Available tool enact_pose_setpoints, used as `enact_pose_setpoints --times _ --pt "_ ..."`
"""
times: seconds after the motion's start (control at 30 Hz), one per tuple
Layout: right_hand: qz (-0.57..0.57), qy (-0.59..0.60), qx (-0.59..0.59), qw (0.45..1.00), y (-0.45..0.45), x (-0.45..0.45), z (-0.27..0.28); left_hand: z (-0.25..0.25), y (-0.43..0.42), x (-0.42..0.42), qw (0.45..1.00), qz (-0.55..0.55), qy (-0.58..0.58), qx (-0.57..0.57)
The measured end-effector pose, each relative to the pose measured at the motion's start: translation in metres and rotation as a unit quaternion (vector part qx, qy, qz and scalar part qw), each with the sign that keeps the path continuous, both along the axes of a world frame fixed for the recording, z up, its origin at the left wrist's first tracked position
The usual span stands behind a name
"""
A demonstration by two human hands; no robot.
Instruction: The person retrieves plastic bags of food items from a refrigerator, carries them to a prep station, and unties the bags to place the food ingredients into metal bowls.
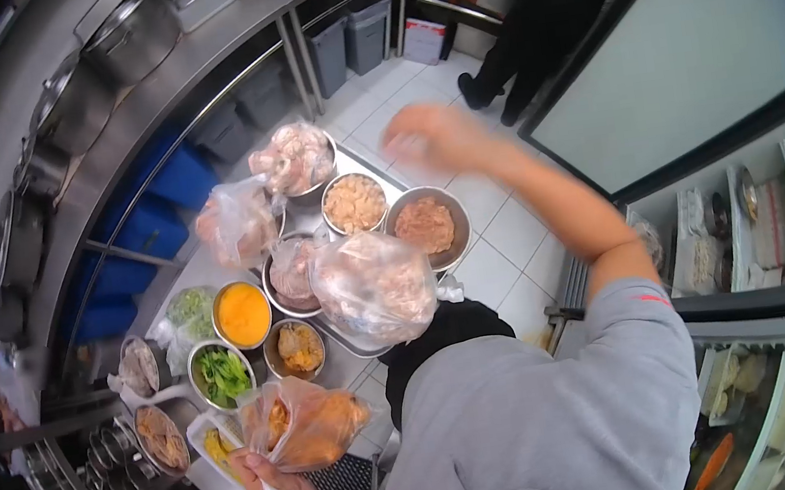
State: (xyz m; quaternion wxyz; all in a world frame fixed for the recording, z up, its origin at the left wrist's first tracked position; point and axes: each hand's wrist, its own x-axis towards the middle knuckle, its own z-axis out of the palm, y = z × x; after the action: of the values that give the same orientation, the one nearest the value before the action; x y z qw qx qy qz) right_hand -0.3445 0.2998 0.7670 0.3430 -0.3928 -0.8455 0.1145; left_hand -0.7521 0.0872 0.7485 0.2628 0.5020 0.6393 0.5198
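A commercial kitchen is showing itself here: big metal pots [130,39] are lining a steel counter [281,0], a bowl of raw mince [425,226] is sitting out, and food bins [765,231] are filling an open cabinet [766,298].

White tiled floor [502,250], steel counter [267,6] (it looks curved), dark-framed pale panel [692,37], dark-edged shelves [777,299]

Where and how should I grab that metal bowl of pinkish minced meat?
Probably pinch the minced-meat bowl by its rim at the picture's right, coming from that side with the right hand. That rim is bare, while the big clear bag and the bowl of pale pieces crowd its left.
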Motion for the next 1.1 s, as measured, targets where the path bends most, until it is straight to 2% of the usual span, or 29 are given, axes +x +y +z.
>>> enact_pose_setpoints --times 0.03,0.1,0.13,0.17,0.23,0.27,0.33,0.37,0.47,0.57,0.6,0.67,0.7,0.77,0.8,0.83,0.87,0.93,0.97,1.0,1.03,1.1 --pt "-0.074 -0.044 -0.022 0.996 0.014 0.034 -0.001 0.003 -0.004 0.000 1.000 0.016 -0.012 0.003" --pt "-0.253 -0.175 -0.079 0.948 0.045 0.143 -0.036 0.011 -0.012 0.002 0.998 0.054 -0.032 0.008" --pt "-0.309 -0.232 -0.145 0.911 0.058 0.196 -0.043 0.017 -0.016 0.006 0.996 0.079 -0.038 0.012" --pt "-0.377 -0.341 -0.190 0.840 0.071 0.245 -0.046 0.018 -0.015 0.013 0.992 0.107 -0.029 0.069" --pt "-0.445 -0.415 -0.127 0.783 0.064 0.322 -0.042 0.021 -0.029 0.023 0.983 0.151 -0.015 0.101" --pt "-0.471 -0.452 -0.054 0.756 0.066 0.364 -0.051 0.023 -0.036 0.034 0.976 0.171 -0.016 0.134" --pt "-0.465 -0.539 0.007 0.702 0.082 0.457 -0.077 0.032 -0.060 0.072 0.949 0.276 -0.046 0.143" --pt "-0.455 -0.571 -0.029 0.683 0.097 0.461 -0.071 0.034 -0.070 0.088 0.943 0.303 -0.030 0.137" --pt "-0.427 -0.672 -0.031 0.604 0.119 0.489 -0.060 0.025 -0.096 0.115 0.922 0.360 -0.018 0.144" --pt "-0.453 -0.774 -0.070 0.436 0.164 0.559 -0.086 0.025 -0.116 0.146 0.900 0.405 -0.049 0.150" --pt "-0.457 -0.768 -0.121 0.432 0.163 0.557 -0.076 0.022 -0.105 0.144 0.900 0.400 -0.089 0.149" --pt "-0.465 -0.748 -0.221 0.419 0.153 0.545 -0.051 0.022 -0.124 0.167 0.873 0.457 -0.098 0.139" --pt "-0.483 -0.727 -0.274 0.404 0.125 0.541 -0.053 0.027 -0.119 0.157 0.889 0.425 -0.102 0.136" --pt "-0.510 -0.680 -0.260 0.459 0.145 0.571 -0.065 0.021 -0.140 0.175 0.883 0.426 -0.110 0.166" --pt "-0.488 -0.714 -0.287 0.412 0.146 0.590 -0.082 0.021 -0.131 0.171 0.885 0.424 -0.107 0.162" --pt "-0.489 -0.702 -0.258 0.448 0.148 0.595 -0.090 0.024 -0.138 0.183 0.877 0.440 -0.093 0.168" --pt "-0.499 -0.713 -0.223 0.438 0.151 0.607 -0.105 0.026 -0.137 0.184 0.877 0.441 -0.081 0.170" --pt "-0.484 -0.718 -0.247 0.434 0.147 0.565 -0.096 0.019 -0.136 0.177 0.894 0.414 0.012 0.170" --pt "-0.479 -0.717 -0.242 0.444 0.147 0.553 -0.101 0.019 -0.139 0.174 0.897 0.405 -0.029 0.172" --pt "-0.461 -0.733 -0.297 0.402 0.134 0.554 -0.112 0.021 -0.137 0.174 0.893 0.392 -0.115 0.188" --pt "-0.443 -0.743 -0.331 0.377 0.145 0.530 -0.113 0.016 -0.128 0.174 0.895 0.396 -0.046 0.198" --pt "-0.361 -0.766 -0.389 0.363 0.110 0.477 -0.109 0.011 -0.128 0.163 0.901 0.369 -0.053 0.222"
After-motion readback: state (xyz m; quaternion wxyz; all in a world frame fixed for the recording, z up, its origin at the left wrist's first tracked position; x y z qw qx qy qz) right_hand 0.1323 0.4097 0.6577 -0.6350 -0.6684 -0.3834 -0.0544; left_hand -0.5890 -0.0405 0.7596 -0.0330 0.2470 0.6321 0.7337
